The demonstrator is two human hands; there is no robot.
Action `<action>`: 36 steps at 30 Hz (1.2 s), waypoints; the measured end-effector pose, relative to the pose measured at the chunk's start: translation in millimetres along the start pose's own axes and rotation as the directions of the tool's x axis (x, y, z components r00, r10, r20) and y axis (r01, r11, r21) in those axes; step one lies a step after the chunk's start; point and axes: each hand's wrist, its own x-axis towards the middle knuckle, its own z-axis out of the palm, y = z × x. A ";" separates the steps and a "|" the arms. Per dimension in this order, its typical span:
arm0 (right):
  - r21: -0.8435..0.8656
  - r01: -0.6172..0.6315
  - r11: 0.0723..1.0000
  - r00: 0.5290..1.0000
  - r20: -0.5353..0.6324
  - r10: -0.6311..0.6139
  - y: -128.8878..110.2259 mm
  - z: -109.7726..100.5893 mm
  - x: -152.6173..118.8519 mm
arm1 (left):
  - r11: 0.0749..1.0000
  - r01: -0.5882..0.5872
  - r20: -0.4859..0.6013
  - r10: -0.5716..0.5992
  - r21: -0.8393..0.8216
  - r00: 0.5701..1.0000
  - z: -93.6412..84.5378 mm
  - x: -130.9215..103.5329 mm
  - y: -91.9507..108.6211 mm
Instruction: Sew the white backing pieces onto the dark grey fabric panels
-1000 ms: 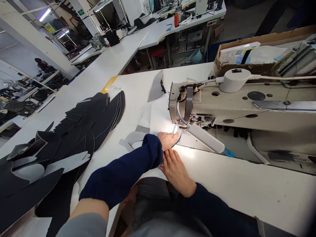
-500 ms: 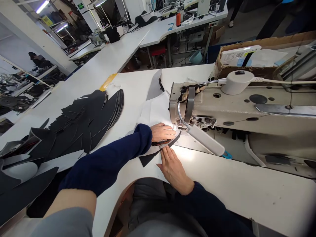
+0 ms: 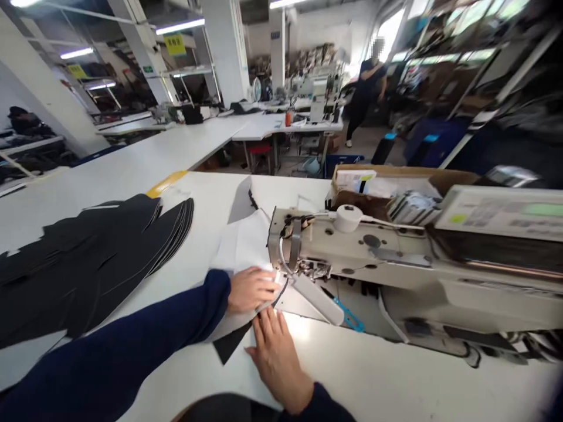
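My left hand (image 3: 252, 289) lies flat on white and grey fabric (image 3: 241, 243), its fingertips close to the needle area of the beige sewing machine (image 3: 347, 240). Just below it, my right hand (image 3: 279, 357) rests with fingers stretched out, their tips on the edge of a dark fabric piece (image 3: 233, 343). Part of that dark piece is hidden under the hands and the lighter fabric. A white lamp bar (image 3: 319, 300) slants down from the machine head, beside the right hand's fingertips.
Stacked dark fabric pieces (image 3: 101, 252) cover the table's left side. Yellow tape (image 3: 166, 184) marks the far edge. Behind the machine are a cardboard box (image 3: 396, 171) and a control panel (image 3: 505, 212). A person (image 3: 368, 88) stands in the background.
The view has tilted up and turned, so the machine and hands appear lower and further left. The control panel and the standing person now show. Both hands remain on the fabric.
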 end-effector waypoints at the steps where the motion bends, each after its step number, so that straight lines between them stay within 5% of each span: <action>1: -0.006 -0.007 1.000 1.000 -0.002 0.007 0.0 -0.6 0.8 | 1.000 -0.027 -0.012 0.027 -0.007 1.000 0.5 -4.8 0.2; 7: 0.002 -0.036 0.999 0.999 0.032 0.036 -3.0 -9.9 7.6 | 0.999 -0.032 0.041 0.033 -0.022 0.999 -4.1 -21.6 -2.2; 20: -0.054 -0.050 0.997 0.999 0.017 0.051 -12.3 1.4 1.0 | 0.963 -0.082 0.036 0.075 0.257 0.996 8.8 -6.9 10.4; 30: -0.027 -0.122 0.992 0.992 0.041 0.123 -15.6 2.2 6.9 | 0.950 0.199 -0.087 -0.183 0.241 0.979 29.7 -14.8 30.5; 36: -0.025 -0.160 0.987 0.982 0.094 0.162 -29.8 15.0 11.2 | 0.921 0.031 -0.196 0.050 0.388 0.979 31.1 -6.7 12.4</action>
